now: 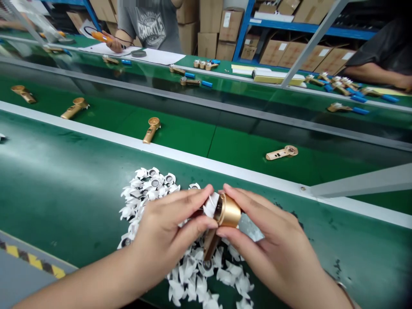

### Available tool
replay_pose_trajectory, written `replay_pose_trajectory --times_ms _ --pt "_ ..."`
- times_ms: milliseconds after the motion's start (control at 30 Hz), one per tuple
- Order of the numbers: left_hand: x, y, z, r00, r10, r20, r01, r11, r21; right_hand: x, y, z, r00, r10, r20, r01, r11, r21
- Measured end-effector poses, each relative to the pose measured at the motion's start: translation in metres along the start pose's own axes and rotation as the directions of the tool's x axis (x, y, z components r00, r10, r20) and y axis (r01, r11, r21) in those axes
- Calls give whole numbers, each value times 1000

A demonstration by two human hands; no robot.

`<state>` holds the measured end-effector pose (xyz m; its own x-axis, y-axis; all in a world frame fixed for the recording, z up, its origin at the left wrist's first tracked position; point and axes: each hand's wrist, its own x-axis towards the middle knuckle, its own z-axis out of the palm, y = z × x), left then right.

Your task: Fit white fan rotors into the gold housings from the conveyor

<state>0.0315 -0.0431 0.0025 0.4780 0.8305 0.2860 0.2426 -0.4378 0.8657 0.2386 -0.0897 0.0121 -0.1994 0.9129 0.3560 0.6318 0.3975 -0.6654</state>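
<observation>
Far to the left of the grip, a yellow and black tape strip (32, 259) runs beside the green conveyor belt (64, 206). High up and to the left, a co-worker's hand (116, 43) holds an orange tool (101, 37). Right under the grip lies a heap of white plastic pieces (193, 274), and many have round grey middles. The left hand (167, 236) and the right hand (273, 242) are close together, clamped on a gold metal part (229, 210), up off the belt. Its short handle (210, 244) points down, and one white piece (210, 205) touches the open end. The work in hand is this white piece at the gold part, and both hands are busy with it. Far to the right of the grip, another gold part (281, 152) lies on a farther belt, and a co-worker's arm (376, 74) rests at the edge.
</observation>
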Motion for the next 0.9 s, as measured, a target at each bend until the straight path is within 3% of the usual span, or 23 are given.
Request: replay_pose_trajectory --times_ms 133,267,367,400,467,500,533,633,733,833,900 --pt "-25 -8 13 999 26 42 -25 999 -31 1 -7 18 998 -27 -49 20 991 -133" --pt "-26 -9 10 996 45 78 -46 999 7 21 -7 23 998 61 5 -61 997 40" --pt "-5 -19 -25 987 -82 136 55 980 190 62 18 24 968 204 145 -205 979 -7" --pt "3 -26 -42 984 -147 104 111 950 291 81 31 26 950 266 163 -252 962 -103" --pt "20 -48 -81 977 -200 -66 208 863 460 119 63 31 915 383 126 -337 899 -281" --pt "27 -61 -100 957 -272 -105 283 784 552 137 79 34 895 430 117 -371 865 -337" --pt "33 -74 -116 927 -361 -104 343 701 625 152 93 35 875 470 115 -400 836 -377" --pt "44 -105 -143 888 -459 -6 354 677 646 173 119 26 850 518 101 -424 784 -453" --pt "47 -121 -145 863 -496 99 324 692 645 141 117 -9 889 456 48 -379 788 -486" --pt "45 -138 -141 867 -486 114 327 726 605 67 107 -53 904 418 89 -325 807 -493" --pt "42 -154 -139 889 -441 124 385 866 319 9 104 -70 893 433 125 -322 807 -495"
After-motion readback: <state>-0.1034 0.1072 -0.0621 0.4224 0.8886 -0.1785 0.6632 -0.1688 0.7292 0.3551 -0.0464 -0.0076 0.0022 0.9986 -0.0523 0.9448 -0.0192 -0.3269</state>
